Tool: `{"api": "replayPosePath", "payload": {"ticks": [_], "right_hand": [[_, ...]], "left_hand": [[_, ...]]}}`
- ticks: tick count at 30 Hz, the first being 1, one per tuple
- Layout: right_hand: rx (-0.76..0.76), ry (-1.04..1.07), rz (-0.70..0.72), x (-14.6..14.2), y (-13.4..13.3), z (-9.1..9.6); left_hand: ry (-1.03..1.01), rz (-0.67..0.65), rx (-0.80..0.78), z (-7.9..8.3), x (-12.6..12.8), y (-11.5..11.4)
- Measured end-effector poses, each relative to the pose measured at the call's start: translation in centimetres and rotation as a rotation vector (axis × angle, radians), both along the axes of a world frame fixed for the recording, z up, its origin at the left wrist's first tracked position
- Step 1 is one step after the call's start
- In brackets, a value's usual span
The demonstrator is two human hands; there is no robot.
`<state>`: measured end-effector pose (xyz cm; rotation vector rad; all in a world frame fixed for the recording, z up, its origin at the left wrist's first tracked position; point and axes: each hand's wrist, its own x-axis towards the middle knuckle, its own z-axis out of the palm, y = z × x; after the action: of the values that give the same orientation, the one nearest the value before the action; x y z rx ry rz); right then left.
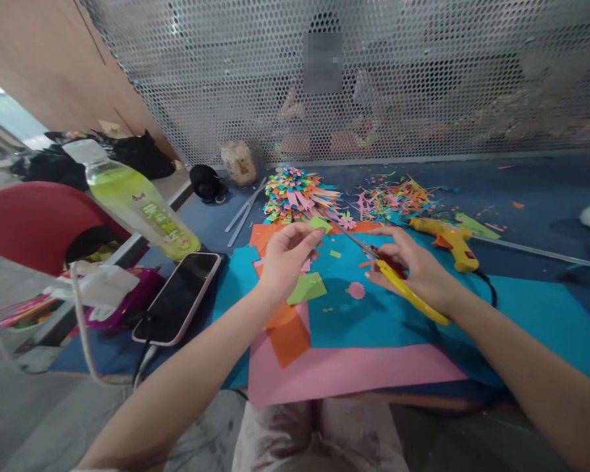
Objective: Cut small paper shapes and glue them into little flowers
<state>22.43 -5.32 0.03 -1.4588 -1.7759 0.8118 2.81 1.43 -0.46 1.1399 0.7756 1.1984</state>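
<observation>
Between the thumb and fingers of my left hand is a small light green paper piece. My right hand grips a pair of scissors with a yellow handle, the blades reaching left toward the green piece. Whether the blades touch the paper I cannot tell. Below them, a pink scalloped paper circle and a green paper scrap lie on blue paper sheets. Beyond my hands sits a cone-shaped stack of colourful fringed paper, with a pink paper flower beside it.
A yellow glue gun lies at the right, near a pile of paper shreds. To the left are a phone, a bottle and a purple tissue box. A perforated metal panel borders the table's back.
</observation>
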Motion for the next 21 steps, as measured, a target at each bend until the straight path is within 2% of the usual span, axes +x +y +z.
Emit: {"api": "replayPosePath", "payload": {"ticks": [9, 14, 21], "right_hand": [[-0.006, -0.073, 0.032, -0.03, 0.04, -0.31], [0.015, -0.068, 0.035, -0.01, 0.14, -0.74], [-0.011, -0.1, 0.038, -0.28, 0.04, 0.05]], "left_hand": [[-0.007, -0.045, 0.032, -0.34, 0.27, -0.33], [-0.059, -0.065, -0.006, -0.39, 0.59, -0.54], [-0.092, -0.069, -0.002, -0.66, 0.87, -0.78]]}}
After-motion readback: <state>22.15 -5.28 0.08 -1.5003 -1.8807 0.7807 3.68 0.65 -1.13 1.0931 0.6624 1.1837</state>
